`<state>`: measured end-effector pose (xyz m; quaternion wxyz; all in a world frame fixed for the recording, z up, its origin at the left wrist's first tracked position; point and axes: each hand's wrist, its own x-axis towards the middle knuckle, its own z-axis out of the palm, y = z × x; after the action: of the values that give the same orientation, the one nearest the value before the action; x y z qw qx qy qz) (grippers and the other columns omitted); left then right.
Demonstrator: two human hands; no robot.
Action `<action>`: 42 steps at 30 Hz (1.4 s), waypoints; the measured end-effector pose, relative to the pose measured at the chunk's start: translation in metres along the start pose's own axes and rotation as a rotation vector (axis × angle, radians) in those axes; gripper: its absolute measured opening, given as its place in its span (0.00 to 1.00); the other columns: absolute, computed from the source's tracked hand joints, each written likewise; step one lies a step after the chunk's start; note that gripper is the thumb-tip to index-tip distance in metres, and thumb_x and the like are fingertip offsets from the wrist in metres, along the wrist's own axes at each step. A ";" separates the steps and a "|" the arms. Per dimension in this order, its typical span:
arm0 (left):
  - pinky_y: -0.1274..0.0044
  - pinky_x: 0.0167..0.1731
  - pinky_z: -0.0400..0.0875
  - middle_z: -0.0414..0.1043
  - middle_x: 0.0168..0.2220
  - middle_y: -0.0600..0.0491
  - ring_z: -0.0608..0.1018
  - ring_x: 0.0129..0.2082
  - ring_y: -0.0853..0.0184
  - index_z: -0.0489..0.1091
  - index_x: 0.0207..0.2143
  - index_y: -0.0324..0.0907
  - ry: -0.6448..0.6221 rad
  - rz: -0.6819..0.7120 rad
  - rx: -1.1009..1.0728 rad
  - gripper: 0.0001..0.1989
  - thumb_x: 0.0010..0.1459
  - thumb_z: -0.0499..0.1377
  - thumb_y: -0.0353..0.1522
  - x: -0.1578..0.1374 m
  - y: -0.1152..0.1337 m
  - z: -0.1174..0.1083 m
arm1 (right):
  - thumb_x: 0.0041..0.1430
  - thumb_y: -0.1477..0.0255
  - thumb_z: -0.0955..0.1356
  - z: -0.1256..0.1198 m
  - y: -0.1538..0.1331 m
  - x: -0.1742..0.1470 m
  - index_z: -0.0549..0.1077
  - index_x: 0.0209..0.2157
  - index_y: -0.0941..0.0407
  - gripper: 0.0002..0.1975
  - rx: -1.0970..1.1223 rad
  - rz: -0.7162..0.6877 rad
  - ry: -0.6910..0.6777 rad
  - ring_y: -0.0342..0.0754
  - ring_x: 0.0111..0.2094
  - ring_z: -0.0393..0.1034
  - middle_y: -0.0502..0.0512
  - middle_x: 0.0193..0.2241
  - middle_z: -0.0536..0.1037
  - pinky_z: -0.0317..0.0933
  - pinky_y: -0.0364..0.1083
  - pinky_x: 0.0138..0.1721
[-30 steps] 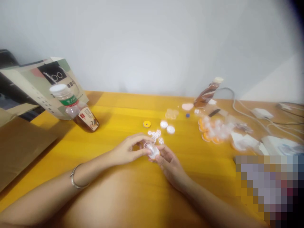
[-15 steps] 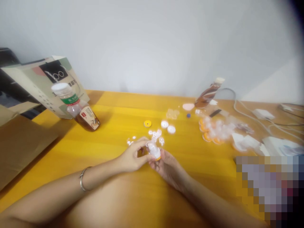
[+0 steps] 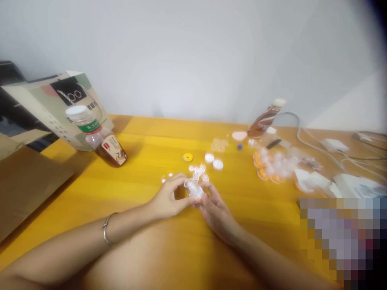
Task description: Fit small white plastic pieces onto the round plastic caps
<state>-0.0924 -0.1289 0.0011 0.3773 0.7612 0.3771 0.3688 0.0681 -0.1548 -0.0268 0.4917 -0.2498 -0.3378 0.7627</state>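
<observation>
Between my two hands is a small translucent plastic container (image 3: 193, 188), tilted over the table, with a round rim toward the upper left. My left hand (image 3: 171, 197) grips its left side between thumb and fingers. At the lower right end, the fingers of my right hand (image 3: 216, 209) close around the container and hide that end. Just beyond lie small white cut-out pieces (image 3: 198, 171), two white discs (image 3: 209, 158) and a yellow disc (image 3: 188, 157). Tiny white rings (image 3: 163, 180) are beside my left fingertips.
A large tea bottle (image 3: 102, 141), a paper bag (image 3: 63, 104) and a cardboard box (image 3: 30, 181) stand at left. To the right are a smaller bottle (image 3: 264, 121), orange-based clear containers (image 3: 272, 167), cables (image 3: 317, 141) and a blue cap (image 3: 240, 147). A wall (image 3: 193, 60) rises behind.
My right fingers have come up and around the container's lower end, covering the orange base that showed before. The left hand keeps its grip almost unmoved.
</observation>
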 end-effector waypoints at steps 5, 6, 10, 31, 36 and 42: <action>0.78 0.33 0.61 0.66 0.28 0.55 0.68 0.30 0.70 0.67 0.30 0.38 0.036 -0.066 -0.013 0.14 0.47 0.63 0.38 0.000 -0.010 0.002 | 0.51 0.64 0.69 0.000 -0.003 0.000 0.62 0.40 0.47 0.15 -0.121 0.002 -0.021 0.47 0.38 0.67 0.50 0.38 0.73 0.56 0.49 0.43; 0.78 0.32 0.61 0.66 0.28 0.55 0.68 0.30 0.70 0.67 0.30 0.38 0.034 -0.063 -0.016 0.14 0.47 0.63 0.39 0.000 -0.011 0.002 | 0.51 0.63 0.69 0.000 -0.003 0.000 0.62 0.40 0.47 0.15 -0.132 0.006 -0.019 0.48 0.39 0.67 0.51 0.39 0.73 0.56 0.49 0.44; 0.79 0.31 0.59 0.64 0.27 0.56 0.66 0.28 0.71 0.66 0.28 0.38 0.033 0.005 0.105 0.17 0.45 0.63 0.43 -0.002 -0.015 0.001 | 0.52 0.63 0.68 0.001 -0.004 0.000 0.62 0.40 0.49 0.15 -0.179 0.006 -0.040 0.49 0.40 0.67 0.52 0.38 0.73 0.56 0.50 0.45; 0.74 0.42 0.62 0.69 0.40 0.48 0.69 0.41 0.64 0.65 0.43 0.39 -0.479 0.429 0.418 0.19 0.56 0.53 0.44 -0.017 -0.011 0.014 | 0.53 0.64 0.65 -0.041 -0.058 0.026 0.66 0.37 0.55 0.11 -1.151 -0.628 0.595 0.48 0.34 0.66 0.54 0.33 0.72 0.60 0.48 0.37; 0.74 0.43 0.62 0.68 0.40 0.47 0.69 0.41 0.65 0.65 0.42 0.39 -0.473 0.473 0.405 0.18 0.57 0.53 0.43 -0.017 -0.013 0.015 | 0.50 0.65 0.66 -0.074 -0.107 0.041 0.65 0.37 0.56 0.13 -1.531 -0.582 0.692 0.52 0.34 0.68 0.58 0.34 0.73 0.59 0.49 0.35; 0.74 0.43 0.62 0.68 0.40 0.48 0.69 0.41 0.65 0.64 0.43 0.40 -0.471 0.460 0.395 0.15 0.58 0.53 0.40 -0.016 -0.011 0.014 | 0.48 0.68 0.64 -0.105 -0.141 0.056 0.68 0.32 0.59 0.09 -2.193 -0.478 0.718 0.57 0.36 0.66 0.63 0.32 0.74 0.56 0.51 0.36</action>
<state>-0.0914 -0.1420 -0.0192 0.2071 0.9479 0.1633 0.1788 0.2028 -0.0348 0.0095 0.2115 -0.6698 -0.6934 -0.1610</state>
